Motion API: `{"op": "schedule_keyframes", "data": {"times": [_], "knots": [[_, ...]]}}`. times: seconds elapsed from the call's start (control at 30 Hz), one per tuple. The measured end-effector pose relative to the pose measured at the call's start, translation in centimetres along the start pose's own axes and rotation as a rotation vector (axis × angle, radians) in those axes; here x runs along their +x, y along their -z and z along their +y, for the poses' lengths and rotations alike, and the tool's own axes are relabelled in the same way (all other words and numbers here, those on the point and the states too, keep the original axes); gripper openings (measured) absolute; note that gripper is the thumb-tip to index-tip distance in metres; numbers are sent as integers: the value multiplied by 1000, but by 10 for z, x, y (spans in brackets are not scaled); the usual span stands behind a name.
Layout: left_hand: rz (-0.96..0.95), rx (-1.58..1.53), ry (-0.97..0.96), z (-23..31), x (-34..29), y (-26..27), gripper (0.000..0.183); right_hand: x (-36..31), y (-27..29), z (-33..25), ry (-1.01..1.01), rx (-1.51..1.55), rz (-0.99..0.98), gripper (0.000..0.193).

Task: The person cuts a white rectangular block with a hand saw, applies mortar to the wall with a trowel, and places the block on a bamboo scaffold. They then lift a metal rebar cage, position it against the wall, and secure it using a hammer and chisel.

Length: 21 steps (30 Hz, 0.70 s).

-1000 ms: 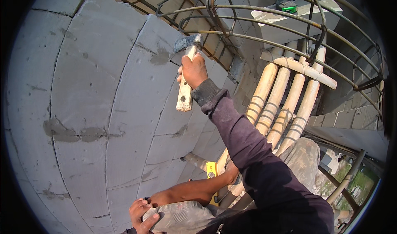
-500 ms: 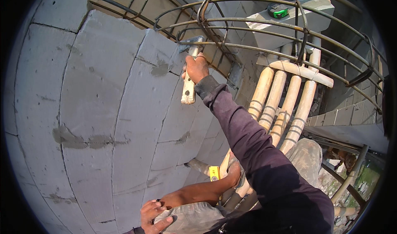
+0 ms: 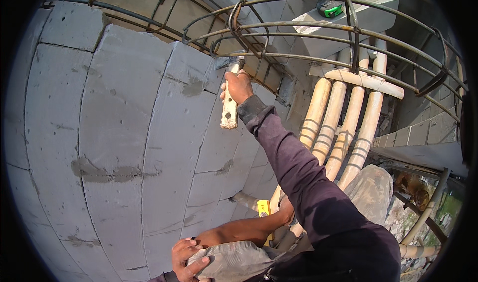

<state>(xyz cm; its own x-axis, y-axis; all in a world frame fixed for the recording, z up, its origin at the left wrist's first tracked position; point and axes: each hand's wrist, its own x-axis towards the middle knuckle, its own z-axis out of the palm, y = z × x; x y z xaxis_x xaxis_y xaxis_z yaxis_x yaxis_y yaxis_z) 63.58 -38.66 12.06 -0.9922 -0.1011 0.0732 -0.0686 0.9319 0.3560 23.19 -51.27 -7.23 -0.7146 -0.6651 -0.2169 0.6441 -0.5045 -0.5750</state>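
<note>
At the top edge of the grey block wall point(image 3: 114, 132), my right hand point(image 3: 239, 86) is closed round the pale wooden handle of a flat-bladed metal tool point(image 3: 229, 113). The handle has holes near its lower end. Its grey metal head sits against the block beside the rebar cage point(image 3: 294, 29); the head's full shape is partly hidden. Low in the view, my left hand point(image 3: 188, 259) rests over my bent, trousered knee with its fingers apart, holding nothing. A yellow spirit level point(image 3: 264, 208) stands near my bare foot, partly covered by my leg.
Bamboo poles point(image 3: 343, 132) form the platform under me, with a pale wooden crosspiece point(image 3: 366, 83) over them. A green and black tape measure point(image 3: 330, 9) lies on a loose block point(image 3: 366, 17) behind the rebar. Rubble point(image 3: 398, 222) shows below at the right.
The view has tilted slightly, so the wall appears shifted right and down. My right hand keeps its grip on the tool at about the same place on the wall. My left hand stays on the knee.
</note>
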Motion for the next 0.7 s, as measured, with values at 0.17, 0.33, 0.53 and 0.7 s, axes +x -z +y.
{"op": "schedule_keyframes", "data": {"times": [0.17,0.33,0.53,0.7], "knots": [[13,3,29,2,-5,-3,55,-38,-17,41,15,-114,15,21],[15,-82,-72,-2,13,-6,55,-114,-11,75,-152,-219,-225,30],[26,-29,-64,2,3,-4,54,-40,2,36,-24,-1,-11,18],[98,-45,-8,4,-14,-6,53,16,3,7,7,31,42,19]]}}
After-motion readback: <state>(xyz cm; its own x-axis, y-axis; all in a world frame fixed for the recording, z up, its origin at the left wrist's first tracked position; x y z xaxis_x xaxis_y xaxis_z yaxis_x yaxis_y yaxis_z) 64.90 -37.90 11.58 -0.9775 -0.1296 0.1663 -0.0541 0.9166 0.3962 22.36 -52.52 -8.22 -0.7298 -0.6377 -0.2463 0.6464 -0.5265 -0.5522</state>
